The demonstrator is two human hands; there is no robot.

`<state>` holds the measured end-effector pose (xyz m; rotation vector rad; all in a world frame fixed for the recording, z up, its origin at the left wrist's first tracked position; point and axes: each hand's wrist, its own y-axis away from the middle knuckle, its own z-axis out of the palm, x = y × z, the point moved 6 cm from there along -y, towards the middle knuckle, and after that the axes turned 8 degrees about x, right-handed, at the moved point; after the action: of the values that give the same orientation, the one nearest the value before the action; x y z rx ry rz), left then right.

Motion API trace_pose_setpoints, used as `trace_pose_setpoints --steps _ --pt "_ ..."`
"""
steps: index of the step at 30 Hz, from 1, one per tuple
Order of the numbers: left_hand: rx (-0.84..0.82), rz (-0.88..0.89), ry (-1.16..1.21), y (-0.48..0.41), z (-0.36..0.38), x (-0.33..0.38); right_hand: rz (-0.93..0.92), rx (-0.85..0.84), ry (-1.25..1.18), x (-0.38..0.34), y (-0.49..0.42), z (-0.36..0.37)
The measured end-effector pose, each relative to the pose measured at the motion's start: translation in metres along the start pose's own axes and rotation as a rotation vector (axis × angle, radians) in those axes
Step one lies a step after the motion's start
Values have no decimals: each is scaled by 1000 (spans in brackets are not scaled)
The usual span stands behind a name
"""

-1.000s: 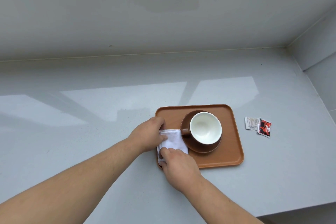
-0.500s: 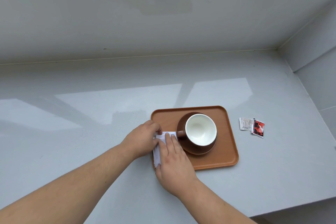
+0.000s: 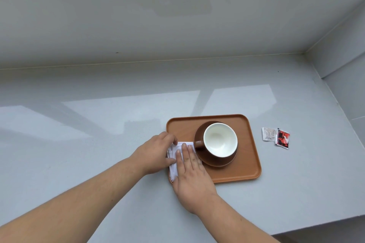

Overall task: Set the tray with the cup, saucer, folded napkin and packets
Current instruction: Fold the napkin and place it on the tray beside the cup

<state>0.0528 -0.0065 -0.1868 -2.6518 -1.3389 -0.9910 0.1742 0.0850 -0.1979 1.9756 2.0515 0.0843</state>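
Note:
An orange-brown tray (image 3: 246,171) lies on the grey counter. On it a brown cup with a white inside (image 3: 220,140) stands on a brown saucer (image 3: 217,162). A folded white napkin (image 3: 173,167) lies along the tray's left edge. My right hand (image 3: 191,173) presses flat on the napkin with straight fingers and hides most of it. My left hand (image 3: 156,154) holds the napkin's left edge, thumb and fingers curled round it. A white packet (image 3: 268,133) and a red packet (image 3: 282,138) lie side by side on the counter right of the tray.
The grey counter (image 3: 98,144) runs wide to the left. A wall (image 3: 177,21) rises behind it and another wall (image 3: 343,49) closes the right end. The counter's front edge (image 3: 316,225) is close at the lower right.
My right hand went from curled at the napkin's near corner to lying flat on top of it, fingers stretched toward the cup. My left hand stayed at the napkin's left edge.

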Motion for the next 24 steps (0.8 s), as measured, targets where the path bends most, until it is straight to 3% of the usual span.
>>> trace_pose_setpoints --steps 4,11,15,19,24 --pt "-37 18 -35 3 2 -4 1 18 -28 0 1 -3" --pt "50 36 -39 2 -1 -2 -26 74 -102 -1 4 -14" --pt "56 60 -54 5 -1 -6 -63 190 -84 -5 7 -24" --pt "58 41 -18 3 -4 -9 -35 276 -86 -8 5 -31" --pt "61 16 -31 -4 -9 -7 24 262 -78 -9 -5 -33"
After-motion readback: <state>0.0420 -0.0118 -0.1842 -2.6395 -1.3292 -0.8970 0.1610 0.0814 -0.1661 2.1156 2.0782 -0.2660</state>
